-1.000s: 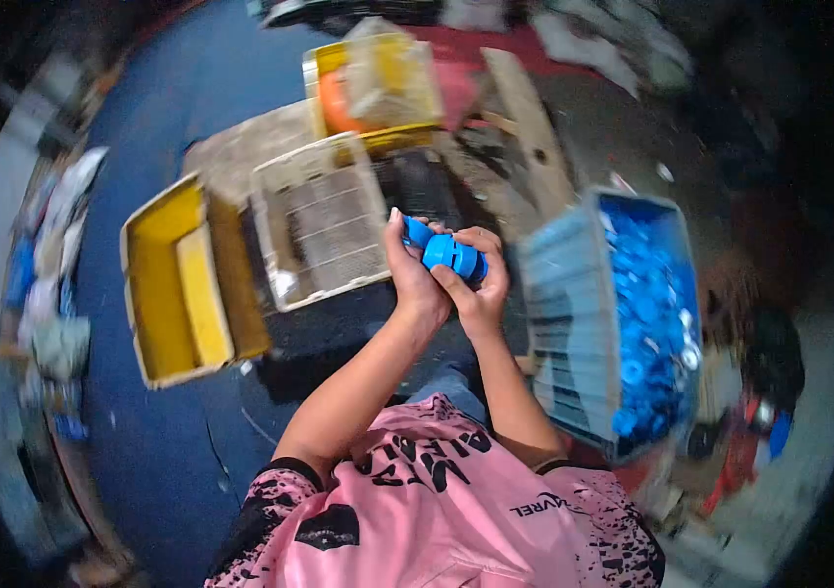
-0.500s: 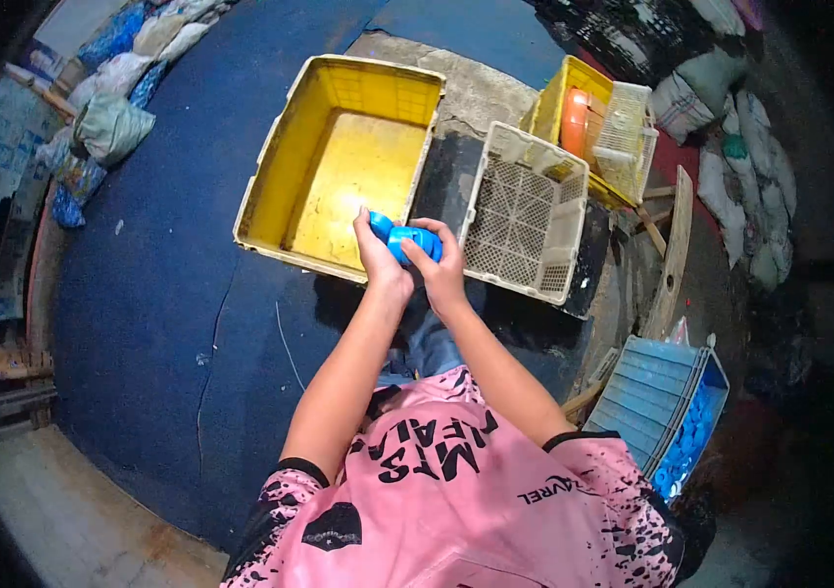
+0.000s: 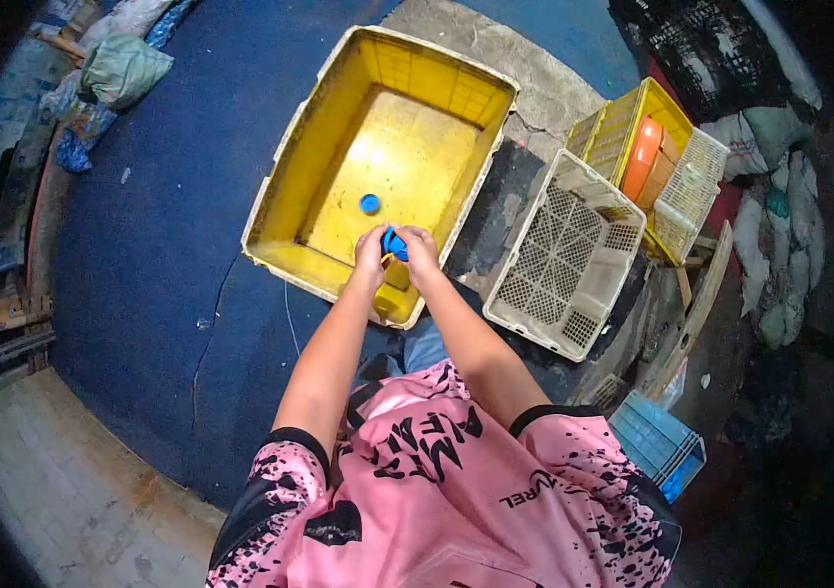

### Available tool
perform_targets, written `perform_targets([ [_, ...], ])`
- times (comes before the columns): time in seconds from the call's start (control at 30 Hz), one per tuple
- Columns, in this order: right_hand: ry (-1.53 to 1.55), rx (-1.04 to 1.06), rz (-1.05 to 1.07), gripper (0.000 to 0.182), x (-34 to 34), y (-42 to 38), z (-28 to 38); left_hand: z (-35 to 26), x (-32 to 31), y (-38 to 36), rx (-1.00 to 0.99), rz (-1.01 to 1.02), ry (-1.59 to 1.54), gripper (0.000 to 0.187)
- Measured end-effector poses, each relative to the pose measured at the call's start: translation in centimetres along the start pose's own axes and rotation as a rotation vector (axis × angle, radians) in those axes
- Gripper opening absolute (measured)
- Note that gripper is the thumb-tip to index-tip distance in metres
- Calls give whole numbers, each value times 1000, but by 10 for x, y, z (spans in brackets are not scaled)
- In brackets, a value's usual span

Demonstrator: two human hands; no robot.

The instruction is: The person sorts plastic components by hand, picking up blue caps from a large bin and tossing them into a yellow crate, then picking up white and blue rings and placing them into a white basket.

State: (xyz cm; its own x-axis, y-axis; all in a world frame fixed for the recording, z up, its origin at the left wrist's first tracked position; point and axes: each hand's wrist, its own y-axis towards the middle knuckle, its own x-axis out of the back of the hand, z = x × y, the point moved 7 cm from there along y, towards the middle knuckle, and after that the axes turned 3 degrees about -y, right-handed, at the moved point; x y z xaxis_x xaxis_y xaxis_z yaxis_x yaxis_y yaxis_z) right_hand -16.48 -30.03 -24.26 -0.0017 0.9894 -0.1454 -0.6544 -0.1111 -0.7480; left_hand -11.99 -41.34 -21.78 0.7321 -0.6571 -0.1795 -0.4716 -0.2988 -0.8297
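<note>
Blue round plastic pieces (image 3: 394, 242), like caps, are held between my two hands over the near part of the large yellow crate (image 3: 280, 201). My left hand (image 3: 369, 258) grips them from the left, fingers closed. From the right, my right hand (image 3: 421, 252) closes on the same pieces, its thumb near the left one. The fingers partly cover the pieces, so their exact shape and number cannot be made out. Another blue round piece (image 3: 369, 204) shows inside the crate, against its floor, just beyond my left hand.
A whitish mesh-bottomed crate (image 3: 500, 309) stands right of the yellow one. Behind it, a smaller yellow crate (image 3: 588, 137) holds an orange item (image 3: 642, 159). A blue crate (image 3: 654, 431) is at lower right, near wooden planks (image 3: 696, 304). Sacks (image 3: 125, 71) lie at upper left.
A blue round piece now shows in the yellow crate, where none was visible before. My hands have come closer together around the blue pieces. The view has shifted, with the crates appearing farther right.
</note>
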Motion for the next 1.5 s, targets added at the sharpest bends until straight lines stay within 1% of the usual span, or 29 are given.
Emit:
perform_targets([
  [0.1,117,-112,-15,36,0,22,-8,7,0,30,-29,24,-82,24],
  [0.13,107,-96,-33,44,2,30,-10,13,5,47,-21,-7,-99,26],
  [0.17,120,-128,-28,48,2,35,-15,20,8,60,0,37,-181,38],
  [0.23,149,-178,-8,57,0,40,-14,17,6,47,11,-37,-236,56],
  [0.27,142,-174,20,66,-1,38,-13,16,4,42,12,-14,-233,61],
  [0.33,151,-189,0,66,0,32,-14,21,4,38,14,34,-226,69],
  [0.43,149,-176,15,63,1,15,-15,28,10,21,-16,47,-271,66],
  [0.47,146,-157,28,61,2,9,-11,29,12,12,-46,53,-227,49],
  [0.57,134,-96,28,45,6,-29,2,30,22,-27,-81,109,-215,46],
  [0.7,272,96,167,36,22,-115,36,28,30,-98,-216,127,-162,42],
  [0.73,281,143,205,30,29,-147,47,32,30,-118,-267,108,-154,39],
  [0.77,287,167,222,30,42,-173,48,35,27,-141,-288,71,-140,35],
  [0.83,299,216,243,32,79,-222,41,52,11,-182,-329,119,-141,30],
  [0.87,286,234,182,29,104,-242,31,64,-2,-203,-332,164,-185,24],
  [0.9,282,257,108,27,131,-262,23,83,-14,-211,-353,266,-146,24],
  [0.93,257,290,42,24,159,-284,16,103,-29,-227,-305,317,-115,24],
  [1.0,158,358,-68,24,220,-322,0,144,-57,-265,-184,427,-14,24],
  [1.1,53,479,-302,22,316,-390,-28,220,-87,-301,45,599,101,24],
  [1.17,87,583,-421,19,380,-439,-41,258,-104,-330,11,690,357,27],
  [1.23,70,644,-637,19,452,-486,-60,290,-127,-358,-103,794,628,27],
  [1.3,13,702,-842,20,502,-538,-70,319,-141,-387,-101,906,734,26],
  [1.33,-22,697,-980,21,524,-571,-75,336,-147,-397,-74,933,766,24],
  [1.37,33,757,-1073,20,548,-598,-84,353,-158,-407,-80,972,803,24],
  [1.4,9,765,-1189,20,570,-626,-89,369,-169,-418,-84,1003,839,24],
  [1.43,-16,762,-1300,19,590,-655,-95,384,-179,-431,-86,1026,877,24],
  [1.47,-6,755,-1390,19,609,-679,-100,402,-190,-439,-52,1000,882,23],
  [1.5,9,747,-1475,19,632,-703,-109,423,-204,-453,-38,1030,886,23],
])
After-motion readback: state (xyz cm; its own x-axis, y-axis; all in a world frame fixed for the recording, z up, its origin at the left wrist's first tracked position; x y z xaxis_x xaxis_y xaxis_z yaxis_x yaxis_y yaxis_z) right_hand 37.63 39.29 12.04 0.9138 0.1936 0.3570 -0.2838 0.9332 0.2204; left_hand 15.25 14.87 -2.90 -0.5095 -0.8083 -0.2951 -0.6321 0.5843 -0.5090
